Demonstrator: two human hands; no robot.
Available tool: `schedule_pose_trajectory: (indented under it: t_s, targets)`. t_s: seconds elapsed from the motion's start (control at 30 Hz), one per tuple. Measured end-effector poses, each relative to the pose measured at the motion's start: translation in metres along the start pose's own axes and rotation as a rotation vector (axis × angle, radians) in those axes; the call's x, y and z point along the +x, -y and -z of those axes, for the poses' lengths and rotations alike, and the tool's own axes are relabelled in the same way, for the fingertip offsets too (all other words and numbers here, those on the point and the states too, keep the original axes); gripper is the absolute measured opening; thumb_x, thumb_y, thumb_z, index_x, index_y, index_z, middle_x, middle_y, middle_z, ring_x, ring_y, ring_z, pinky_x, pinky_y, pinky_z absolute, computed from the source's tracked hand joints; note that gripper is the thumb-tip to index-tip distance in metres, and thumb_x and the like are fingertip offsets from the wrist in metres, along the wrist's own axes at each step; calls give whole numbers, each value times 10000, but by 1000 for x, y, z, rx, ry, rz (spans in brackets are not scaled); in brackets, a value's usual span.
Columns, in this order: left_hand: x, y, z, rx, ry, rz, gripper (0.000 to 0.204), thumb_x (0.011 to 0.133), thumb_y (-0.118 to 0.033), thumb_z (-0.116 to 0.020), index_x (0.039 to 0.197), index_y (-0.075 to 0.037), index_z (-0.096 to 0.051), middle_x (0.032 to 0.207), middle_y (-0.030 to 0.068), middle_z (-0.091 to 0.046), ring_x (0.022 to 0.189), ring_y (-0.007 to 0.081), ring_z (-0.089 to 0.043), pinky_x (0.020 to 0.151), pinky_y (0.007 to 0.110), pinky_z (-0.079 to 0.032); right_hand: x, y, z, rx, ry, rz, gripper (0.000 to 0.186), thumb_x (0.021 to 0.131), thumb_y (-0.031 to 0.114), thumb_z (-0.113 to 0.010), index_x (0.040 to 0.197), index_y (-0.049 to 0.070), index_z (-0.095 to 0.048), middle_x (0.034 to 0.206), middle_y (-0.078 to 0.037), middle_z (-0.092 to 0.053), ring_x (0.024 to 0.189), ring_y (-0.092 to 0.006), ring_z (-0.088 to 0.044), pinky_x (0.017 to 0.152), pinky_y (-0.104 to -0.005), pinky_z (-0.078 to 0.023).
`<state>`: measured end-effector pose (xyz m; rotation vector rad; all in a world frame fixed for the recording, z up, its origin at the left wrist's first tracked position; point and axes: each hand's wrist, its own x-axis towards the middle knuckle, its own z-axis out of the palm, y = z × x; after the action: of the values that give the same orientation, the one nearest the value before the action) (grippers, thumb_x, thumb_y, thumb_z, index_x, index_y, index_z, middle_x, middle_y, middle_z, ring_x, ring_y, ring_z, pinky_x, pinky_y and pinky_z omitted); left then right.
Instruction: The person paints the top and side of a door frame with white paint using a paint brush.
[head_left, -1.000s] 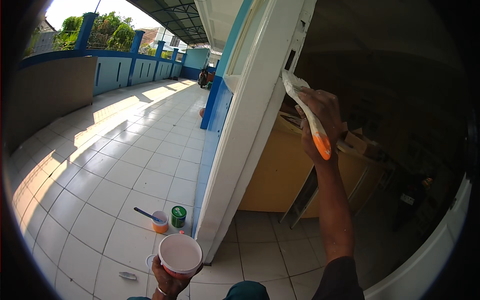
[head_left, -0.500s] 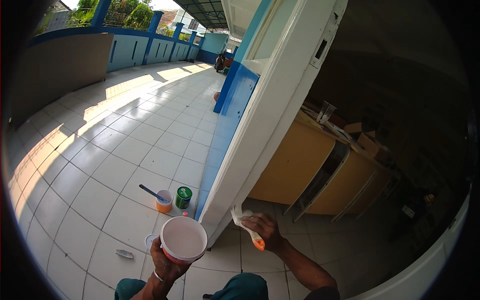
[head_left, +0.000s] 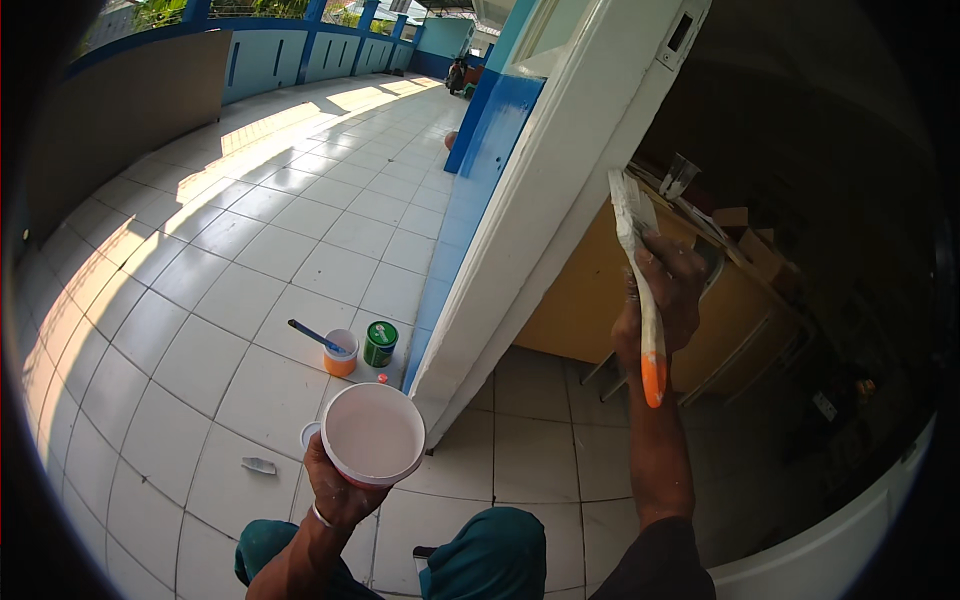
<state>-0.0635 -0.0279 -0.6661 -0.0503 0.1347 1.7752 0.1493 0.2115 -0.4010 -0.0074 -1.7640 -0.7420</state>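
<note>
My left hand (head_left: 340,488) grips a round tub of whitish paint (head_left: 374,436) from its near side, mouth tilted toward me. In my right hand (head_left: 668,295) is a paintbrush (head_left: 650,330) with a pale handle tipped in orange. Its paint-coated bristles point up and meet the inner edge of the white door frame (head_left: 530,230), about halfway up the visible part. The fingers wrap the brush near its bristle end. Part of the frame's inner side is hidden by the brush head.
Beside the frame's foot stand a green can (head_left: 381,343) and an orange-and-white cup (head_left: 341,352) with a blue-handled tool (head_left: 315,334) in it. A white lid (head_left: 311,434) lies near the tub. Inside the doorway is a yellow-fronted desk (head_left: 570,310) with a clear cup (head_left: 679,175).
My right hand has moved the brush up along the door frame, from near its foot to about mid-height. The tub stays in my left hand, and the view has shifted slightly.
</note>
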Motion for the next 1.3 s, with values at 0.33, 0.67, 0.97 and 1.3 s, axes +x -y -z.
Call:
schedule_pose_trajectory:
  t_s: [0.33, 0.67, 0.97, 1.3]
  targets:
    - [-11, -7, -4, 10, -16, -56, 683, 929, -549, -502, 1423, -83, -581, 1342, 152, -659, 1222, 351, -675, 987, 527, -604, -276, 176, -20, 242, 557, -231, 371, 799, 118, -796, 1144, 255, -799, 1287, -38, -646, 1186, -282, -535, 1006, -457, -449]
    - [-9, -13, -4, -125, 71, 10, 670, 1011, -607, -356, 1447, -123, -516, 1370, 174, -572, 1229, 332, -604, 966, 547, -590, -250, 168, -23, 713, 641, -435, 420, 744, -85, -721, 1137, 59, -689, 1124, -121, -723, 967, -351, -688, 852, -429, -575]
    - [-13, -8, -16, -107, 111, 33, 716, 945, -549, -471, 1514, -115, -492, 1436, 154, -577, 1339, 341, -585, 1035, 592, -561, 26, 20, -8, 452, 138, -378, 284, 922, -88, -682, 1181, 23, -649, 1137, -171, -693, 1053, -288, -666, 923, -414, -552]
    - [-23, -21, -25, -107, 47, 5, 727, 958, -583, -440, 1508, -110, -481, 1381, 156, -600, 1255, 340, -652, 963, 573, -611, -6, 69, -33, 32, 358, 124, 422, 776, 132, -812, 1183, 231, -766, 1258, -48, -677, 1147, -268, -590, 996, -461, -469]
